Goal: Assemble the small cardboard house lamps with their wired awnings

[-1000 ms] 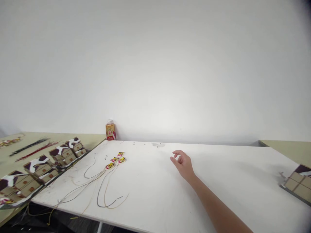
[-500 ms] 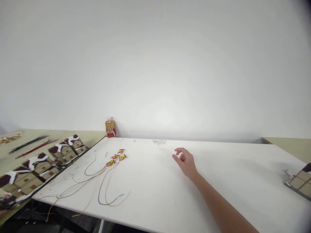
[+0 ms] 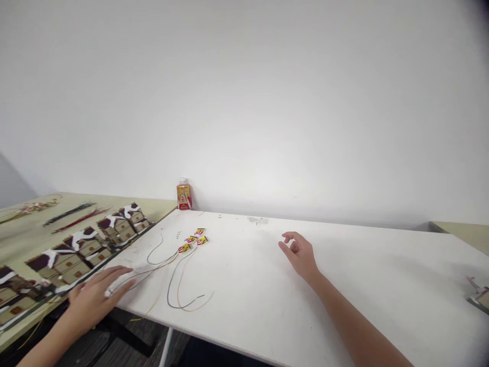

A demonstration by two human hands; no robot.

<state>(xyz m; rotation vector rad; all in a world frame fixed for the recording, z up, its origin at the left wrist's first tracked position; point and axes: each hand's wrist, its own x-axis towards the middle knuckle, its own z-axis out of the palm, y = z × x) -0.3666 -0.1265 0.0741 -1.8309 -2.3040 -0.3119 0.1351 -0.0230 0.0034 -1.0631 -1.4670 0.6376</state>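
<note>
My left hand (image 3: 97, 295) is over the left front edge of the white table, fingers stretched out and spread. It is nearest to the thin wires (image 3: 141, 275); whether it touches them I cannot tell. Several small yellow, red and white striped pieces (image 3: 185, 248) lie grouped on the table, with dark and pale wires trailing from them. My right hand (image 3: 300, 253) hovers over the middle of the table, fingers loosely curled and a gap between thumb and forefinger. Nothing shows in it.
A row of small model houses (image 3: 72, 265) with brown and white roofs lines the left side. Behind them lie red wires (image 3: 78, 220) and black wires (image 3: 71, 213). A bottle (image 3: 184, 197) stands by the wall. At the right edge sits part of another model (image 3: 482, 295).
My left hand has come into view at the lower left, over the wires. The view has turned slightly left. My right hand keeps its loosely curled shape.
</note>
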